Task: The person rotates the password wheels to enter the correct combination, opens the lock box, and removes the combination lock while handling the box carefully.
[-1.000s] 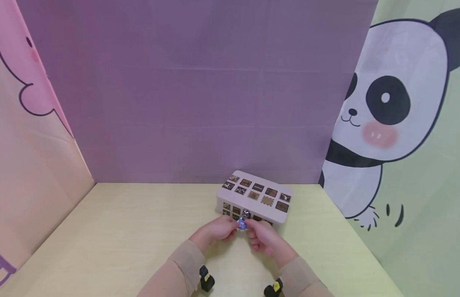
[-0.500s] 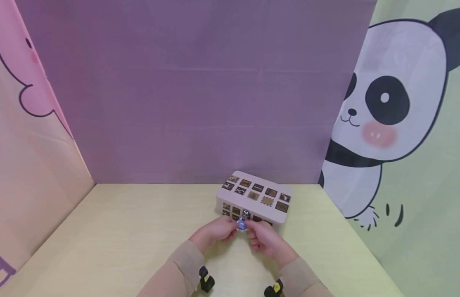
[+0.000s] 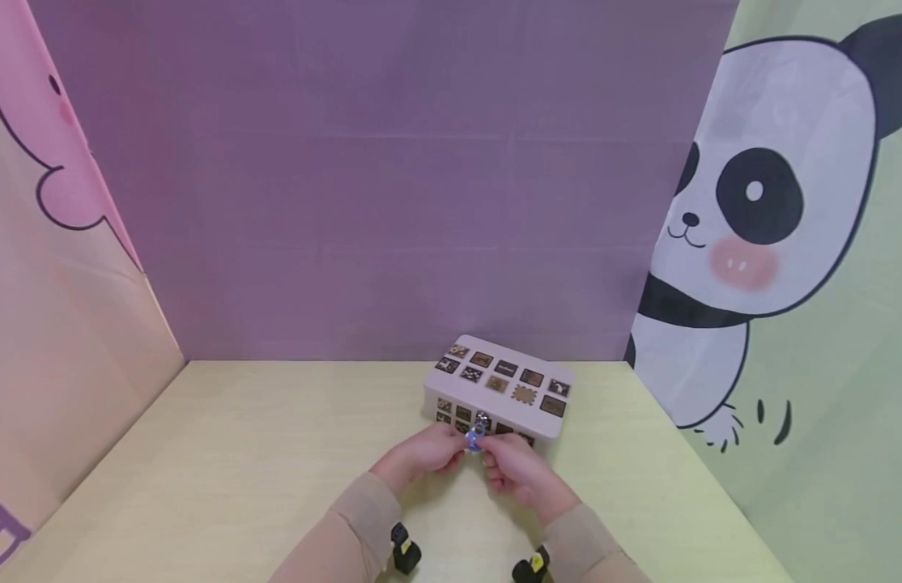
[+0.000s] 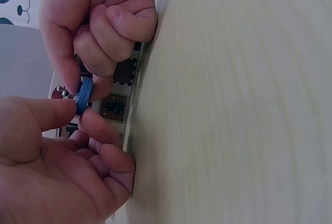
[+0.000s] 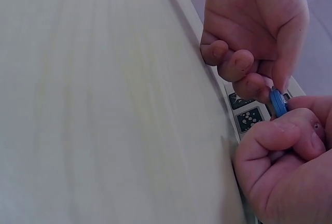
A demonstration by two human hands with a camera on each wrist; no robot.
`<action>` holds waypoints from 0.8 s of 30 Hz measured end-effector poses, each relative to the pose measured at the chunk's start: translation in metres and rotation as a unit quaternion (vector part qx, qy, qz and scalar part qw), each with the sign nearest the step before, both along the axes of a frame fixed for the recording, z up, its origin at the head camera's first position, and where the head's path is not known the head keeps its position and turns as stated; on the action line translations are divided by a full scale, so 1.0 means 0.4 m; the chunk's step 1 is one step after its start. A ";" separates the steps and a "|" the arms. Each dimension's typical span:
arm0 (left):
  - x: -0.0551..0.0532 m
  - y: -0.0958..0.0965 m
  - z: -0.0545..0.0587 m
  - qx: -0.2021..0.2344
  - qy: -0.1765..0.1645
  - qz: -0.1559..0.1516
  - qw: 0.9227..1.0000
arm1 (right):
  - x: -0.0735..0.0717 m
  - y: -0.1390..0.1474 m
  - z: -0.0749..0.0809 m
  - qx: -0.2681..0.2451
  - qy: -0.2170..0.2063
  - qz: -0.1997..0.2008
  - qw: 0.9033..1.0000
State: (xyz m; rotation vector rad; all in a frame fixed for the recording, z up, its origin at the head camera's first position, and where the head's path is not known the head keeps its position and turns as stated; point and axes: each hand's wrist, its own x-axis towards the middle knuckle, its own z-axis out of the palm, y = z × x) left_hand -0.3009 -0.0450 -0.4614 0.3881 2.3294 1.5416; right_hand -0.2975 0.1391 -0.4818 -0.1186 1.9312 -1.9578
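Note:
A small blue padlock hangs at the metal clasp on the front of a white tin box printed with dark and tan square pictures. The box is closed and stands turned at an angle. From the left, my left hand pinches the padlock between thumb and forefinger. My right hand pinches it from the other side, other fingers curled in. Edge-on in the left wrist view, the padlock shows a layered blue rim between both hands' fingertips. Fingers partly cover it in the right wrist view.
The pale wooden table spreads out around the box. Behind it hangs a purple cloth. A panda print covers the right wall, a pink figure the left. Black wrist-camera mounts sit under both forearms.
My right hand has shifted slightly to the left, and the padlock has turned a little so its loop shows more clearly. The left hand and the box stay in place.

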 end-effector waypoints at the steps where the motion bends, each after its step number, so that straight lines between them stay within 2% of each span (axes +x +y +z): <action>1: -0.001 0.001 0.000 0.000 -0.001 0.003 1.000 | 0.000 0.000 0.000 0.001 -0.001 -0.001 1.000; 9: -0.005 0.006 -0.008 0.016 -0.003 0.018 1.000 | -0.001 -0.002 0.002 0.004 -0.006 -0.007 1.000; 24: -0.009 0.006 -0.016 0.019 -0.002 0.010 1.000 | 0.004 -0.004 0.006 0.003 -0.007 -0.012 1.000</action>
